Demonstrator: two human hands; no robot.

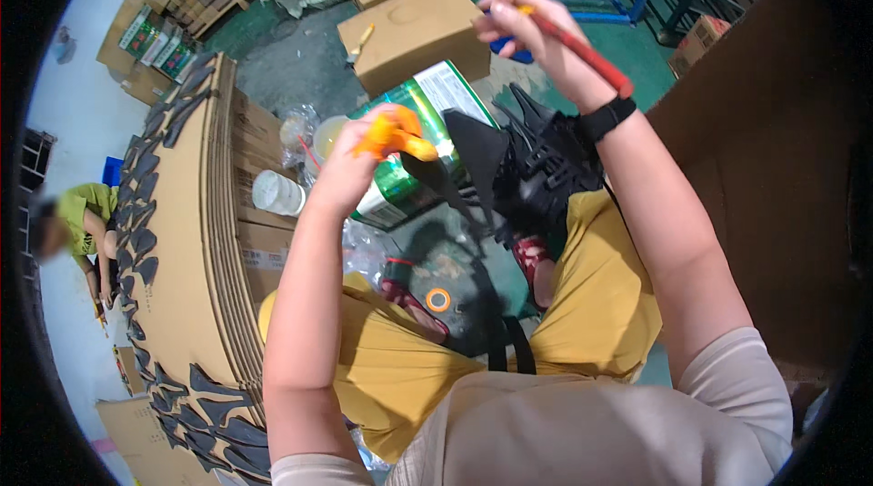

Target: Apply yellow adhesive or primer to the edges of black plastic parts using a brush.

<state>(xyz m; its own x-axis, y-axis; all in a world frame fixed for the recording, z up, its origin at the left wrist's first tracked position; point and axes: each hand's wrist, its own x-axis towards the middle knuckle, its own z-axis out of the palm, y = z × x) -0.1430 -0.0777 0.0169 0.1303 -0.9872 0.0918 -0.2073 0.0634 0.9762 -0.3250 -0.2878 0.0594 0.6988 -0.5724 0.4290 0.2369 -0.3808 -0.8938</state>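
Note:
My left hand [344,168] is closed, with bright orange coverings [393,133] about its fingers. From those fingers a thin, dark, fin-shaped piece [435,182] hangs down, and they appear to pinch its upper end. Raised higher and to the right, my right hand [544,36] is closed round a slim red-handled tool [584,51]. The tool's yellow part shows by the fingers, but its working end is hidden. Between my knees lies a heap of black fin-shaped pieces [546,163], close to a green-and-white carton [400,179].
At left, stacked cardboard sheets [186,240] carry many dark pieces. A white tub [277,193] stands beside them. Brown cartons [414,36] ahead hold yellow-handled tools. A tape roll [438,300] lies by my feet. Cardboard [764,150] rises at right. Another person [86,222] bends far left.

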